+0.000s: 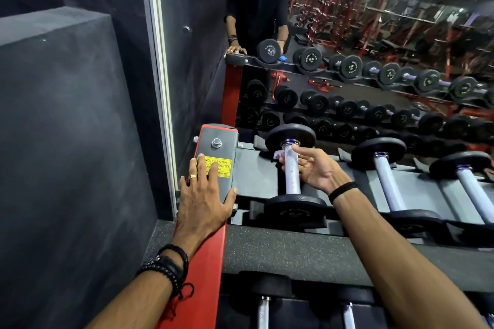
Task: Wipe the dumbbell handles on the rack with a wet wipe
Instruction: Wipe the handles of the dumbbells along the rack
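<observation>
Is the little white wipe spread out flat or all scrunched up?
Scrunched up. The white wet wipe shows only as a small crumpled wad, pinched by the right hand against the ridged silver handle of the nearest black dumbbell.

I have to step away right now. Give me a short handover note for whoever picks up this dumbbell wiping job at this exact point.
Left hand: flat on the rack end cap, over the yellow sticker, holding nothing.
Right hand: fingers curled round the first dumbbell's handle, pressing the wet wipe against its far end.
Done: cannot tell; this first handle is in progress.
Left: the next handles to the right and, plus the lower-tier handles.
</observation>
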Demonstrator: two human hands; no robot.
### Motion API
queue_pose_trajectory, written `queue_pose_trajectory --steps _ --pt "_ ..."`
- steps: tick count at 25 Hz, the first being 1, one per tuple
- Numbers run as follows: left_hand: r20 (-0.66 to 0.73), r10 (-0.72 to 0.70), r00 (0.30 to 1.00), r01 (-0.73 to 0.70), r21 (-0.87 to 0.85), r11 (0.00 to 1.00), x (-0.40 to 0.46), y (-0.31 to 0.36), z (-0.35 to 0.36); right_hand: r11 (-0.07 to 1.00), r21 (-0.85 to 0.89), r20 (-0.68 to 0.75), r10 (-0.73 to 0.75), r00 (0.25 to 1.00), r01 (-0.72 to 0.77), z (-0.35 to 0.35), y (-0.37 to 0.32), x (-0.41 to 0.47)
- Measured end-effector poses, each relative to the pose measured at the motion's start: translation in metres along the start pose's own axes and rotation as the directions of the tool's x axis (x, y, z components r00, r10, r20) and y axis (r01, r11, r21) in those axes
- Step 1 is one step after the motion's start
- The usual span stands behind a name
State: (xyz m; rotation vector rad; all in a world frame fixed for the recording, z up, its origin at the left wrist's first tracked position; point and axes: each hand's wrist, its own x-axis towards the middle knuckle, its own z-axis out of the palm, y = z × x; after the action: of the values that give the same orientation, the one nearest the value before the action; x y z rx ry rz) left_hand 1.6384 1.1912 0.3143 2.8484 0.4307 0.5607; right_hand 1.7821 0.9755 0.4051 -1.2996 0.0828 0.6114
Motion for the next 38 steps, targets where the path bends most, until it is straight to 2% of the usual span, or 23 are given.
queue_pose_trajectory --steps 2,5,9,11,12,13,14,15,16,17,19,25,30,34,38 --pt "0.002 -0.002 1.000 0.002 -0.002 1.000 0.000 0.000 0.001 0.987 -0.141 0.033 0.079 0.996 -0.074 0.009 -0.006 0.002" --pt "-0.002 -0.005 1.000 0.005 -0.009 1.000 0.000 0.001 0.000 0.972 -0.208 -0.019 0.109 0.994 -0.111 0.027 -0.005 0.010" --pt "0.000 -0.006 1.000 0.006 -0.004 1.000 0.000 0.001 -0.001 0.949 -0.312 -0.152 -0.009 0.988 -0.039 0.036 0.004 0.016" --pt "-0.003 -0.006 1.000 0.006 -0.006 1.000 0.000 0.001 0.000 0.920 -0.391 -0.266 -0.142 0.954 0.027 0.035 0.009 0.017" --pt "-0.007 -0.006 1.000 0.006 -0.008 1.000 0.000 0.001 0.001 0.857 -0.514 -0.319 -0.240 0.917 0.046 0.034 0.010 0.018" --pt "-0.009 -0.005 1.000 0.005 -0.007 1.000 0.000 0.000 0.001 0.731 -0.682 -0.356 -0.348 0.867 0.013 0.034 0.009 0.015" --pt "-0.007 -0.003 1.000 0.003 -0.006 1.000 0.000 0.000 0.001 0.537 -0.841 -0.364 -0.466 0.806 -0.069 0.036 0.008 0.012" --pt "-0.005 0.000 1.000 0.000 -0.006 1.000 0.000 -0.001 0.002 0.332 -0.931 -0.327 -0.572 0.752 -0.153 0.039 0.007 0.007" --pt "-0.003 0.001 1.000 -0.001 -0.008 1.000 0.000 -0.001 0.002 0.178 -0.964 -0.267 -0.640 0.720 -0.199 0.042 0.004 0.003" --pt "0.000 0.000 1.000 0.000 -0.011 1.000 0.000 -0.001 0.002 0.084 -0.974 -0.211 -0.679 0.704 -0.211 0.045 0.002 0.000" --pt "0.003 -0.001 1.000 0.001 -0.017 1.000 -0.001 -0.001 0.002 -0.004 -0.978 -0.140 -0.731 0.668 -0.209 0.047 -0.001 -0.004" --pt "-0.003 0.000 1.000 0.000 0.000 1.000 0.000 0.000 0.001 -0.087 -0.984 -0.020 -0.810 0.586 -0.155 0.042 -0.003 -0.011" --pt "-0.006 0.003 1.000 -0.003 -0.008 1.000 0.000 0.000 0.000 -0.115 -0.989 0.044 -0.829 0.557 -0.093 0.044 0.000 -0.010" --pt "0.000 0.001 1.000 -0.001 -0.007 1.000 0.001 -0.001 0.000 0.048 -0.993 -0.101 -0.822 0.561 -0.108 0.043 0.001 -0.008" --pt "-0.001 0.009 1.000 -0.009 -0.002 1.000 0.001 -0.001 0.001 0.347 -0.935 -0.330 -0.770 0.547 -0.075 0.032 0.004 0.003"
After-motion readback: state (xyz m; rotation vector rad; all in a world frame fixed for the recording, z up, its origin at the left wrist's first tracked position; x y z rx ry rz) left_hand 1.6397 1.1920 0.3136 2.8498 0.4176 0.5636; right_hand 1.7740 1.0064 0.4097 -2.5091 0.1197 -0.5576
